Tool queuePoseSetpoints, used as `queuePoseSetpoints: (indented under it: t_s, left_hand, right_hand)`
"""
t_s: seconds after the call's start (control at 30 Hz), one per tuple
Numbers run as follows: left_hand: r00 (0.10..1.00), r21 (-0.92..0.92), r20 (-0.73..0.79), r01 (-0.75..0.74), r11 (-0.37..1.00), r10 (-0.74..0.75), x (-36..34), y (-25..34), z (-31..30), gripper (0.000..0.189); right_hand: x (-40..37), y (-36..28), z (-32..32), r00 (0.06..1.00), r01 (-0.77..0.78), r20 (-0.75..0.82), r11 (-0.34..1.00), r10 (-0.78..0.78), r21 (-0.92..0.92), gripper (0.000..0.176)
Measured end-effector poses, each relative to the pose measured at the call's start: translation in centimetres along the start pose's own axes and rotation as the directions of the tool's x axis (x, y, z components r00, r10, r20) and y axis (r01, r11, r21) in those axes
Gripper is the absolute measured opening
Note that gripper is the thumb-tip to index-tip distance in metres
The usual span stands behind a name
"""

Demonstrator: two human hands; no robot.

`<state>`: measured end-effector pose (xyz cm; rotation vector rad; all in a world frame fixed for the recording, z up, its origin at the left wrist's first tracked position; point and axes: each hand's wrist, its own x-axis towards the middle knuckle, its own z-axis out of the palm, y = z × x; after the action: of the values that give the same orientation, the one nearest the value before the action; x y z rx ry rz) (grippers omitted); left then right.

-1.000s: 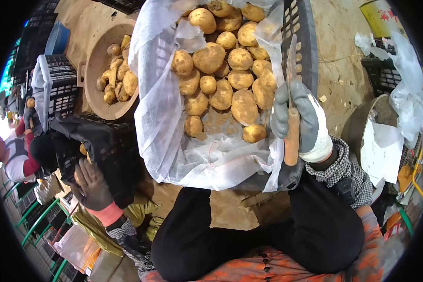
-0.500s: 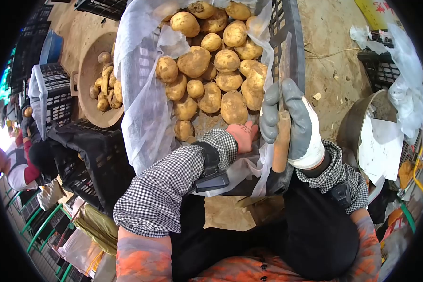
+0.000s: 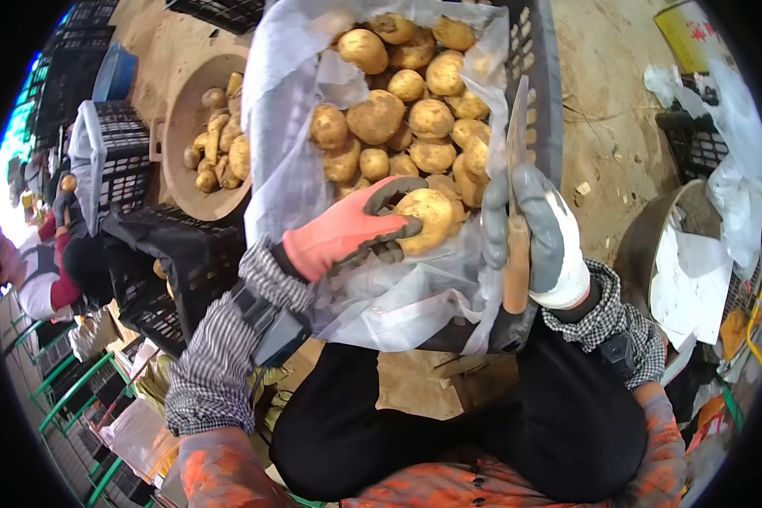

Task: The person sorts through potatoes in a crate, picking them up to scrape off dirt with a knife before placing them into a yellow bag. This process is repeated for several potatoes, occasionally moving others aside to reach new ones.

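My left hand [image 3: 343,230], in a pink glove with dark fingertips, grips a pale yellow potato [image 3: 428,218] over the near part of the crate. A knife [image 3: 517,264] with a wooden handle and a long blade pointing away from me is in my right hand [image 3: 543,233], which wears a grey and white glove. That hand rests by the crate's right rim. Several soil-marked potatoes [image 3: 376,117] fill the far and middle part of the dark plastic crate [image 3: 549,93]. A whitish plastic liner [image 3: 284,127] covers its left side and near end.
To the left stands a round tan basin [image 3: 180,135] with several potatoes, beside black crates [image 3: 127,161]. Another person [image 3: 42,258] sits at the far left. On the right are a metal tub [image 3: 652,220], plastic film [image 3: 728,127] and a yellow container [image 3: 684,38].
My left hand has risen from the crate's near bottom and swung left, now with a potato in its fingers. My right hand keeps the knife in nearly the same place. The view has shifted slightly.
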<state>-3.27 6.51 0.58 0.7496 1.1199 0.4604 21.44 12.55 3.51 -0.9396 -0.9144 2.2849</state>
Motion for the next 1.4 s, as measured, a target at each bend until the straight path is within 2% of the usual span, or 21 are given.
queuePoseSetpoints:
  t_s: [0.03, 0.17, 0.2, 0.27, 0.37, 0.43, 0.5, 0.57, 0.67, 0.73, 0.77, 0.8, 0.9, 0.93, 1.0, 1.03, 1.07, 1.17, 1.27, 1.37, 1.4]
  left_hand:
    - [0.997, -0.124, -0.008, -0.071, 0.99, 0.071, -1.5, 0.1, 0.0, 0.054]
    - [0.987, -0.249, -0.09, -0.154, 0.956, 0.135, -4.5, -0.1, 3.4, 0.054]
    - [0.979, -0.488, -0.114, -0.203, 0.849, 0.169, -4.4, -0.9, 5.0, 0.056]
    - [0.982, -0.775, -0.097, -0.175, 0.608, 0.159, -4.6, -1.8, 6.1, 0.07]
    - [0.954, -0.635, -0.182, -0.298, 0.712, 0.237, -5.5, -1.9, 6.1, 0.083]
    - [0.959, -0.677, -0.207, -0.283, 0.68, 0.193, -5.1, -2.5, 6.1, 0.091]
    - [0.915, -0.411, -0.326, -0.362, 0.837, 0.236, -4.7, -2.7, 6.2, 0.088]
    - [0.935, -0.413, -0.322, -0.28, 0.867, 0.148, -5.3, -1.9, 6.1, 0.088]
    - [0.938, -0.42, -0.334, -0.239, 0.875, 0.096, -5.3, -2.1, 6.2, 0.087]
    - [0.929, -0.42, -0.345, -0.281, 0.863, 0.135, -5.0, -2.6, 6.3, 0.087]
    - [0.91, -0.401, -0.369, -0.338, 0.851, 0.189, -4.9, -2.8, 6.3, 0.086]
    - [0.888, -0.382, -0.391, -0.395, 0.836, 0.241, -4.8, -2.9, 6.3, 0.085]
    - [0.915, -0.536, -0.365, -0.358, 0.765, 0.172, -5.0, -2.9, 6.0, 0.071]
    - [0.915, -0.533, -0.365, -0.357, 0.767, 0.173, -4.9, -3.1, 5.9, 0.071]
    - [0.923, -0.653, -0.305, -0.382, 0.653, 0.235, -4.6, -3.6, 5.6, 0.06]
    - [0.923, -0.652, -0.305, -0.383, 0.654, 0.235, -4.4, -3.8, 5.7, 0.06]
    - [0.853, -0.464, -0.34, -0.518, 0.719, 0.395, -4.3, -4.0, 6.0, 0.061]
    - [0.825, -0.251, -0.341, -0.541, 0.803, 0.45, -4.6, -3.0, 6.2, 0.062]
    - [0.809, -0.098, -0.419, -0.491, 0.866, 0.412, -4.1, -3.3, 6.0, 0.058]
    - [0.853, -0.194, -0.391, -0.443, 0.875, 0.345, -4.0, -3.6, 6.4, 0.058]
    - [0.913, -0.368, -0.319, -0.365, 0.855, 0.253, -4.1, -3.1, 6.3, 0.062]
  right_hand:
    - [-0.2, 0.0, 0.2, 0.998, -0.054, 0.012, 0.994, 0.056, -0.095, 0.034]
    - [-0.5, 1.1, 0.9, 0.95, -0.14, 0.278, 0.99, 0.141, -0.022, 0.029]
    - [-0.2, 0.7, 0.7, 0.907, -0.283, 0.266, 0.941, 0.326, -0.188, 0.03]
    - [-0.2, 0.8, 1.1, 0.913, -0.308, 0.207, 0.926, 0.352, -0.218, 0.031]
    - [-0.1, 1.1, 1.3, 0.924, -0.301, 0.163, 0.919, 0.347, -0.254, 0.032]
    - [0.3, 1.8, 1.2, 0.915, -0.293, 0.126, 0.844, 0.384, -0.45, 0.028]
    - [0.5, 1.3, 1.3, 0.874, -0.358, 0.142, 0.813, 0.465, -0.459, 0.024]
    - [0.4, 1.5, 1.2, 0.883, -0.265, 0.196, 0.798, 0.426, -0.542, 0.026]
    - [0.1, 3.0, 0.7, 0.886, 0.274, 0.437, 0.587, 0.154, -0.762, 0.031]
    - [0.4, 3.6, 0.5, 0.901, 0.103, 0.384, 0.759, 0.204, -0.643, 0.035]
    - [0.3, 3.0, 0.4, 0.882, -0.234, 0.277, 0.865, 0.38, -0.443, 0.037]
    - [0.4, 1.9, 0.9, 0.904, -0.269, 0.145, 0.799, 0.402, -0.539, 0.038]
    - [-0.5, 2.8, 0.5, 0.888, -0.104, 0.289, 0.767, 0.358, -0.633, 0.038]
    - [0.4, 1.7, 1.0, 0.831, -0.236, 0.319, 0.809, 0.455, -0.539, 0.033]
    - [0.3, 2.0, 0.8, 0.921, -0.265, 0.21, 0.922, 0.329, -0.282, 0.034]
    - [0.4, 2.0, 0.7, 0.93, -0.278, 0.188, 0.938, 0.316, -0.206, 0.035]
    - [0.4, 2.0, 0.5, 0.929, -0.279, 0.187, 0.938, 0.318, -0.208, 0.035]
    - [0.3, 2.1, 0.2, 0.91, -0.218, 0.285, 0.931, 0.302, -0.293, 0.034]
    - [0.0, 1.3, 1.3, 0.908, -0.268, 0.282, 0.947, 0.31, -0.178, 0.029]
    - [0.4, 2.2, 1.1, 0.917, -0.205, 0.326, 0.972, 0.231, -0.112, 0.032]
    - [0.5, 2.5, 0.9, 0.916, -0.206, 0.328, 0.972, 0.231, -0.111, 0.032]
